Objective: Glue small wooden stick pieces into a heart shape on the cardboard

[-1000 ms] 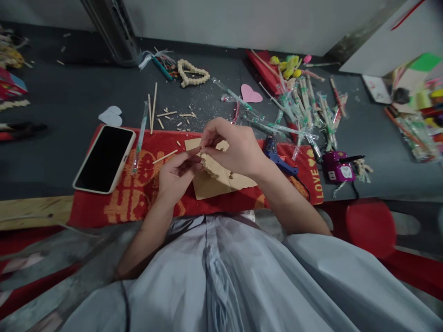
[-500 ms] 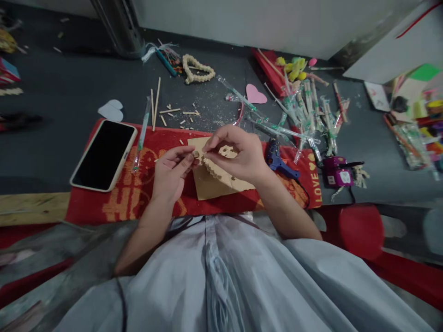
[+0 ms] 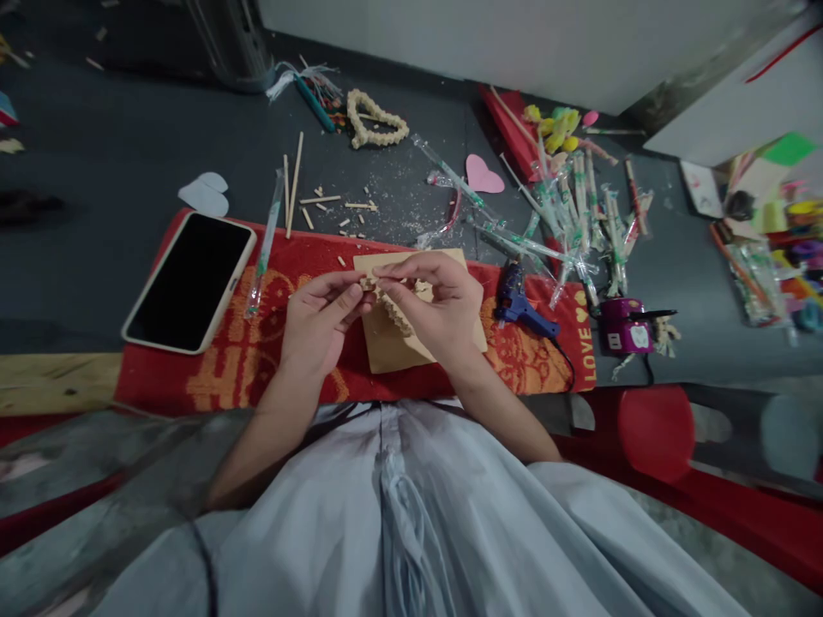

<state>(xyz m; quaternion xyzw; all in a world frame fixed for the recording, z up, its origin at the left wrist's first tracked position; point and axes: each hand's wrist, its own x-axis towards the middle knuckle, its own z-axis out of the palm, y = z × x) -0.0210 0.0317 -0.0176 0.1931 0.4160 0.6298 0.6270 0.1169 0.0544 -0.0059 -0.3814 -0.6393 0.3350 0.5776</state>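
My left hand (image 3: 314, 321) pinches a small pale tan piece (image 3: 368, 284) between thumb and fingertips. Against that piece, the thumb and forefinger of my right hand (image 3: 447, 300) are closed; anything between them is too small to make out. Below the fingers lies a tan square board (image 3: 386, 353). On it rests a cream, knobbly beaded-looking shape (image 3: 395, 315), largely covered by my right hand. Under the board spreads a red towel (image 3: 244, 377) with orange patterns. A blue glue gun (image 3: 520, 308) lies on the towel right of my right hand.
A phone (image 3: 189, 283) lies on the towel's left end. Behind are short sticks (image 3: 320, 200), a cream heart-shaped frame (image 3: 376, 133), a pink paper heart (image 3: 482, 175) and several wrapped sticks (image 3: 579, 193). A purple box (image 3: 623, 326) stands right; a metal cylinder (image 3: 235, 43) at the back.
My right hand has moved slightly down and its fingertips have come to the piece in my left hand. The left hand keeps its pinch. The camera view has shifted a little.
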